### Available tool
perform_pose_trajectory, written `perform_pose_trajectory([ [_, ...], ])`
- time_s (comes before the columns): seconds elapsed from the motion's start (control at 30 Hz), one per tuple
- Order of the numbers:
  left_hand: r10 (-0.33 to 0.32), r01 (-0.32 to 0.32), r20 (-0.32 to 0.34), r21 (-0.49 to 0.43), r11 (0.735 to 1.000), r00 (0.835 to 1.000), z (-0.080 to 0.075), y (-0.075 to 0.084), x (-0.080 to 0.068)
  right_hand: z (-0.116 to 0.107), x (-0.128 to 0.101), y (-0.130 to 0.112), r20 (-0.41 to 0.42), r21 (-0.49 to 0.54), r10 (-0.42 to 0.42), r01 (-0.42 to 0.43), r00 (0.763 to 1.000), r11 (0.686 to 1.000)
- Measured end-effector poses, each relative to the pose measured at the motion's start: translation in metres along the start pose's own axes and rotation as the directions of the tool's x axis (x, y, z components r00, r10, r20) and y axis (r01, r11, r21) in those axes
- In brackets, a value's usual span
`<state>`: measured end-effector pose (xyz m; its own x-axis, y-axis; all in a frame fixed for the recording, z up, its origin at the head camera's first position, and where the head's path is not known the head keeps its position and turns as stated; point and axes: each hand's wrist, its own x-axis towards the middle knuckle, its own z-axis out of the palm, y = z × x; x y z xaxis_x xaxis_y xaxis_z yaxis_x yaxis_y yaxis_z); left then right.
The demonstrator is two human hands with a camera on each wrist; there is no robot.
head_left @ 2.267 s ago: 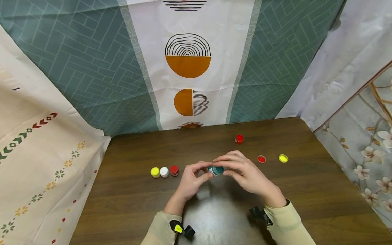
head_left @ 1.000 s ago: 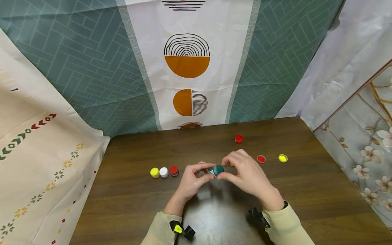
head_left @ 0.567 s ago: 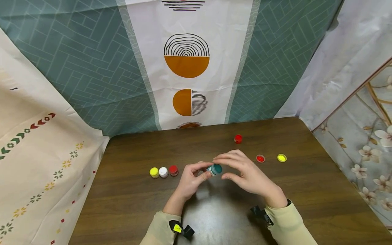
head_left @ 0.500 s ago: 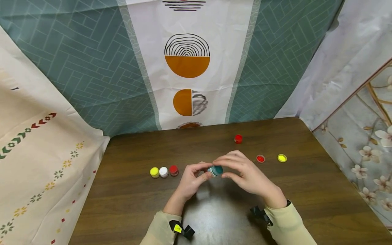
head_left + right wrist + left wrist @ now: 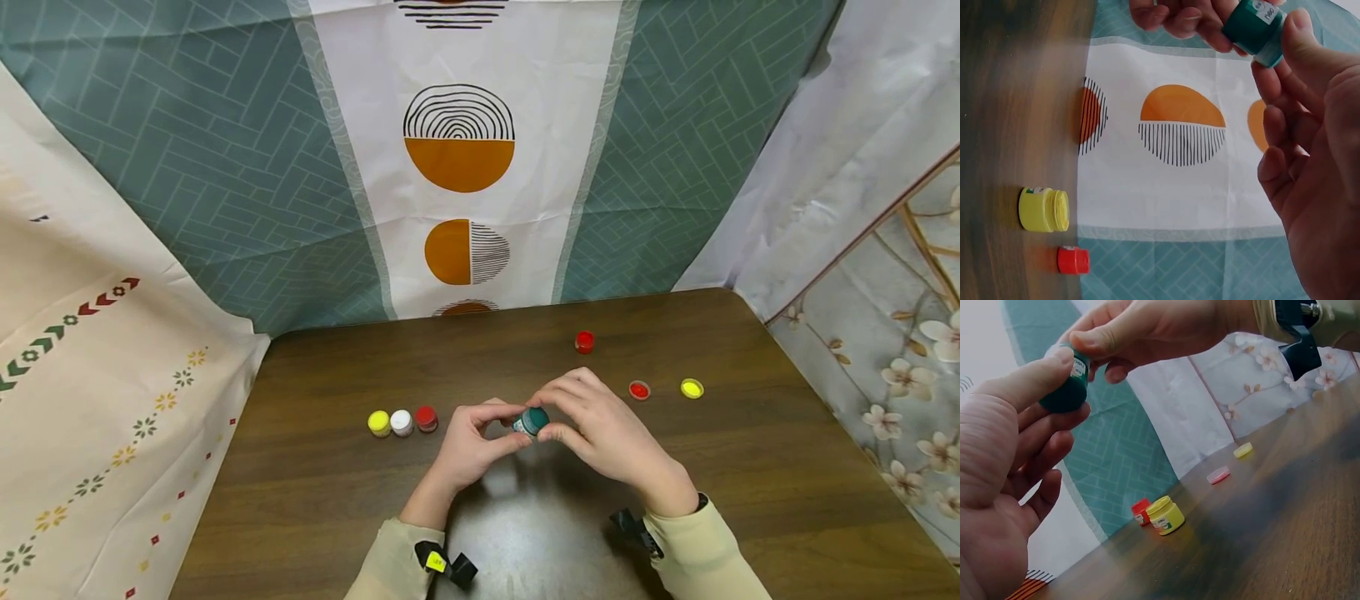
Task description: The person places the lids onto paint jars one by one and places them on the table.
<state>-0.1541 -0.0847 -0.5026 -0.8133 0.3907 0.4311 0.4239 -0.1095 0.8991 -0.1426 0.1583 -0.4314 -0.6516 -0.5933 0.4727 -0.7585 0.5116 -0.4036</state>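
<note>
A small teal jar (image 5: pixel 531 421) is held above the middle of the brown table (image 5: pixel 337 500) between both hands. My left hand (image 5: pixel 512 425) pinches the jar's body between thumb and fingers. My right hand (image 5: pixel 551 417) pinches its cap end with thumb and forefinger. In the left wrist view the teal jar (image 5: pixel 1066 390) sits under my left thumb (image 5: pixel 1029 381), and the right hand (image 5: pixel 1147 328) reaches in from above. In the right wrist view the teal jar (image 5: pixel 1254 28) rests against my right thumb (image 5: pixel 1310 50).
Yellow (image 5: pixel 379 423), white (image 5: pixel 402 422) and red (image 5: pixel 427 418) jars stand in a row left of the hands. A red jar (image 5: pixel 584 342) stands farther back, with a red lid (image 5: pixel 640 390) and a yellow lid (image 5: pixel 692 388) to the right. An uncapped yellow jar (image 5: pixel 1043 209) stands beside the red jar (image 5: pixel 1072 260).
The right hand's fingers loosened from the teal jar's cap about half a second ago and now pinch it again. The left hand and the jar have barely moved.
</note>
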Motion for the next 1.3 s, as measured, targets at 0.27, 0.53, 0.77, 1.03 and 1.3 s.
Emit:
perform_pose_trajectory([
  [0.27, 0.013, -0.013, -0.014, 0.035, 0.999, 1.0, 0.0, 0.0, 0.001, 0.001, 0.0, -0.004, 0.013, -0.066, 0.038, -0.037, 0.999, 0.997],
  [0.53, -0.063, 0.06, 0.007, 0.203, 0.977, 0.998, -0.001, 0.006, 0.002, 0.003, 0.0, -0.002, -0.009, -0.091, -0.014, 0.013, 1.0, 0.996],
  [0.77, -0.141, 0.132, -0.011, 0.423, 0.896, 0.99, -0.02, 0.022, 0.002, -0.006, -0.004, 0.003, -0.068, -0.055, 0.028, -0.031, 0.997, 0.998],
  [1.03, -0.198, 0.192, -0.065, 0.649, 0.736, 0.978, -0.072, 0.021, -0.001, -0.02, -0.024, 0.019, -0.058, -0.059, 0.115, -0.118, 0.992, 0.991],
  [1.3, -0.226, 0.22, -0.093, 0.735, 0.642, 0.97, -0.093, 0.008, -0.009, -0.02, -0.038, 0.027, 0.025, -0.06, 0.2, -0.199, 0.979, 0.978],
])
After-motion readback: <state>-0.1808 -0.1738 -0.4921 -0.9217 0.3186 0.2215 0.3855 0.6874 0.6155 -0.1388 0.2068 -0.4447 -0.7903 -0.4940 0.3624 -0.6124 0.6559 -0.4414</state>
